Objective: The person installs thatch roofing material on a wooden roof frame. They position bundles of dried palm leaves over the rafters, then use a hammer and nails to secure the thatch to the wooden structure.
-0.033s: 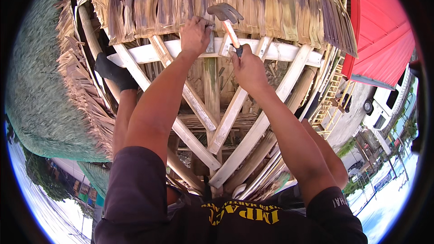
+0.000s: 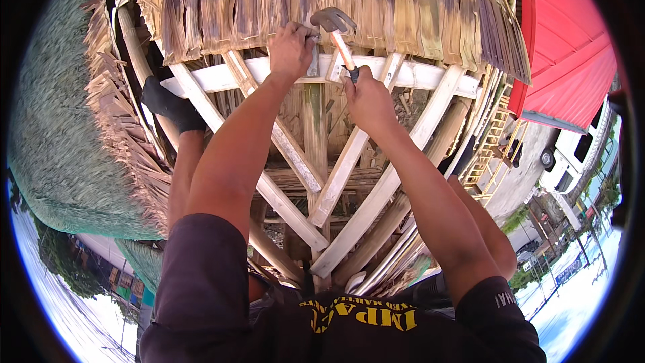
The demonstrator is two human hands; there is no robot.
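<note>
My right hand [image 2: 371, 101] grips a claw hammer [image 2: 341, 46] by its dark lower handle. The orange-and-white shaft points away from me, and the metal head hangs in front of the dry-leaf thatch [image 2: 255, 3]. Just left of the head, my left hand [image 2: 290, 55] is closed at the lower edge of the thatch, its fingers pinched together. Whatever sits between those fingertips is too small to make out. Beneath both hands runs a white crosswise board [image 2: 430, 78], joined to slanting white wooden rafters [image 2: 349, 175].
My feet in dark socks, one sock [image 2: 173, 107] showing at left, rest on the frame's sides. Gaps between rafters open onto bamboo poles [image 2: 314, 121] below. Green-netted thatch [image 2: 60, 128] lies left; a red roof [image 2: 568, 47], yellow ladder [image 2: 494, 138] and white vehicle [image 2: 571, 158] stand right.
The hammer head has shifted very slightly to the right and down. My left hand keeps its place at the thatch edge.
</note>
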